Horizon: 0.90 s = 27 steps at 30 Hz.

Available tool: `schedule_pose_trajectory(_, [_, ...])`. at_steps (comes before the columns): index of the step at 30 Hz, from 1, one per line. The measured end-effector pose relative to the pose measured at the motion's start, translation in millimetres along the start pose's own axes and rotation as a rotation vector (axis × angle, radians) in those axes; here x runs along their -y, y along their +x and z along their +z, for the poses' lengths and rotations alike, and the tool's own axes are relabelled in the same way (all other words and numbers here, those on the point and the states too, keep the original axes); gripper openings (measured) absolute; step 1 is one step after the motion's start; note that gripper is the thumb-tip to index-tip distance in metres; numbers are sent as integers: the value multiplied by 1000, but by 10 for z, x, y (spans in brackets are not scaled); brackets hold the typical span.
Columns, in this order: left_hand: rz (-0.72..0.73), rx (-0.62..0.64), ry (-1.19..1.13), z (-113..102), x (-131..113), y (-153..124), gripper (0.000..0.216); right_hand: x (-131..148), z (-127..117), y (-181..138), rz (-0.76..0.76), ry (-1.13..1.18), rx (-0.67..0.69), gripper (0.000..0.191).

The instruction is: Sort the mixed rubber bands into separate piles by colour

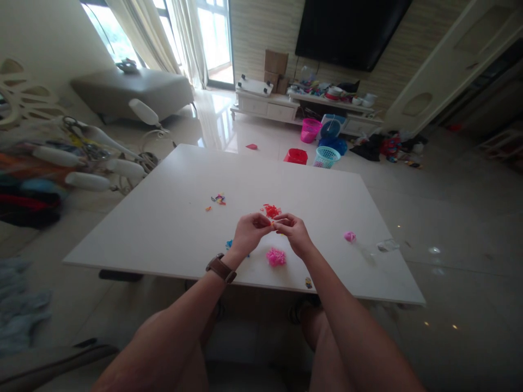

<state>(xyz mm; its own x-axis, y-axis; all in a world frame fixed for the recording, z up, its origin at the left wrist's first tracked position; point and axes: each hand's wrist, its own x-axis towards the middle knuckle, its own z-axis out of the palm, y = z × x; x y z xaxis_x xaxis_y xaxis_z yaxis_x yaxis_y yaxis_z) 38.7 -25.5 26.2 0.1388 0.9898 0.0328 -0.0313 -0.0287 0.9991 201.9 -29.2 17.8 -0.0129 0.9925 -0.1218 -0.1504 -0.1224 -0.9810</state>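
Both my hands meet above the middle of the white table (171, 218). My left hand (250, 231), a brown watch on its wrist, and my right hand (295, 231) pinch together on a tiny orange-yellow piece (273, 222) between the fingertips. Just behind the hands lies a small pile of red pieces (271, 210). A pink pile (276, 257) sits in front of them, near the table's edge. A few blue pieces (229, 244) peek out under my left hand.
A small mixed-colour cluster (219, 199) lies to the far left and a pink lump (350, 236) with a clear bag (387, 245) to the right. Red, pink and blue baskets (327, 157) stand on the floor beyond the table. A drying rack (81, 158) is at left.
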Motion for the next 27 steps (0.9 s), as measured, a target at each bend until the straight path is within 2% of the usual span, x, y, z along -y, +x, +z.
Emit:
schedule_pose_trajectory(4, [2,-23,36,-18,31,16,23,-16,-73,-6,-29,-22,-65,25])
schedule_pose_trajectory(7, [-27,-82,59,-102,73,111,20,-41,-210,111,-43,-90,-204,23])
schedule_pose_trajectory(9, [-67,-124,21,-181,99,190,22,-68,-337,221,-50,-213,-291,20])
schedule_pose_trajectory(11, [-106,-148,-33,-256,119,258,24,-105,-475,324,-43,-444,-340,15])
schedule_pose_trajectory(14, [-138,-152,-82,-332,133,317,25,-171,-670,420,-5,-758,-348,10])
schedule_pose_trajectory(16, [-141,-143,-85,-352,134,329,26,-211,-783,443,55,-855,-330,11])
schedule_pose_trajectory(22, [-149,-109,-97,-316,127,323,30,-291,-1025,413,136,-948,-327,7])
schedule_pose_trajectory(27, [-155,-90,-111,-261,119,306,35,-353,-1039,380,167,-935,-287,8])
